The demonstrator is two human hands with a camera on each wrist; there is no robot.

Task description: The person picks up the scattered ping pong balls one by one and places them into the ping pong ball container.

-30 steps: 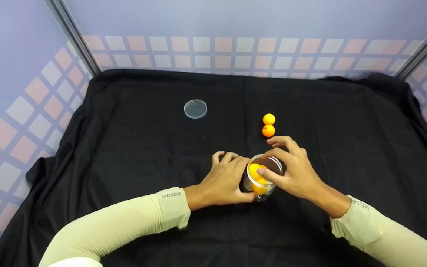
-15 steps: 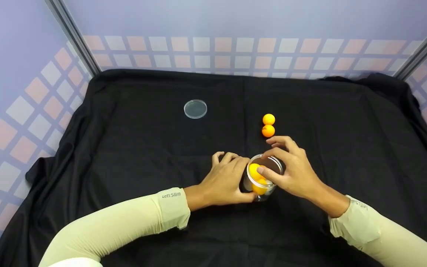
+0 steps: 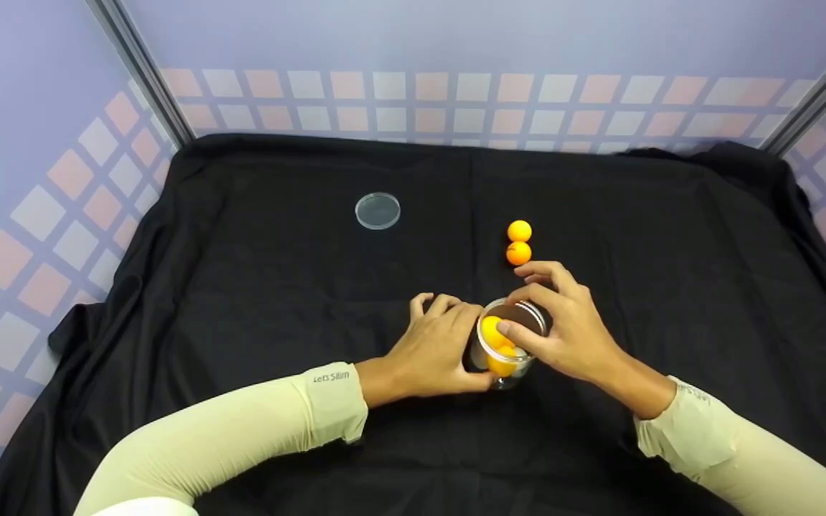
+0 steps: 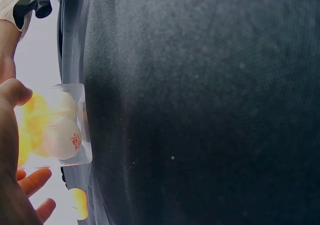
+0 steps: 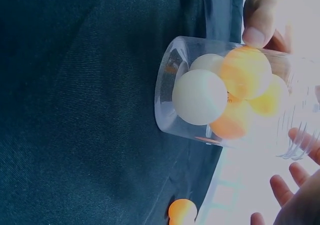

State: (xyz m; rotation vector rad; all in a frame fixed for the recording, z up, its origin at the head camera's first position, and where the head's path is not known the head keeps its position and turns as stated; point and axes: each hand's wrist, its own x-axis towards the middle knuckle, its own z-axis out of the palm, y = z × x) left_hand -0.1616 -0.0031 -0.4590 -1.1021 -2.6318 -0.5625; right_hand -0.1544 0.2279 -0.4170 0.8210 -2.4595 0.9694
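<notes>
Jar [image 3: 528, 319] with balls [image 3: 493, 331] inside stands on black cloth [image 3: 277, 287]; left hand [image 3: 436, 352] grasps its 9 o'clock side. Right hand [image 3: 565, 326], at 2–3 o'clock, fingers loose over the mouth. We note two orange balls [image 3: 518, 253] at 12, clear lid [image 3: 377, 211] near 10:30.

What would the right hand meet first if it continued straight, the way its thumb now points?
Probably the yellow-orange ball inside the jar: in the head view, the right hand has its thumb tip over it. Depth is unclear, so the gap cannot be judged.
</notes>
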